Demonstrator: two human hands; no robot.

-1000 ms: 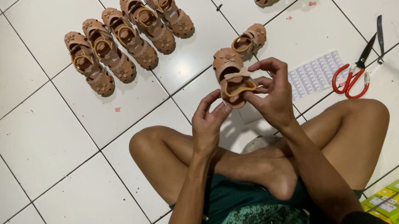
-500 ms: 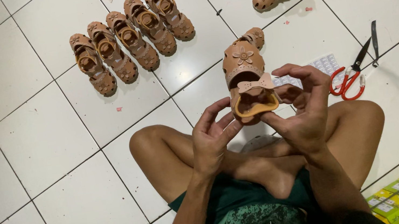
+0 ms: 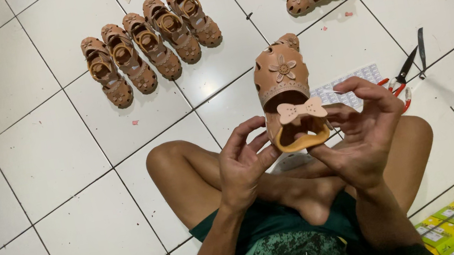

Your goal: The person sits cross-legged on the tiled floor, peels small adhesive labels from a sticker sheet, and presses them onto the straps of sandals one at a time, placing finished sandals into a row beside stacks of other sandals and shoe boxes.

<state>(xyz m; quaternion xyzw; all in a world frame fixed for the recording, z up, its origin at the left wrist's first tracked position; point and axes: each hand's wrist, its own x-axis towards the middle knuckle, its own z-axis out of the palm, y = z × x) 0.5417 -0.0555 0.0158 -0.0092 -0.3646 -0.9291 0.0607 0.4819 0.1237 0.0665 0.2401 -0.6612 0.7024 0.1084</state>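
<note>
Head view: since the earlier frames the small tan sandal [image 3: 287,98] has been lifted higher and turned, so its bow strap and heel opening now face the camera; the strap end is presented for handling. Left hand [image 3: 243,165] fingers clench the sandal's heel side; right hand [image 3: 365,134] fingers pinch its strap side. The sandal is held above the knees. Long axis runs away from the person, toe up-frame toward the row of sandals [image 3: 149,41] on the floor [image 3: 41,166]. Red-handled scissors [image 3: 402,81] lie right.
</note>
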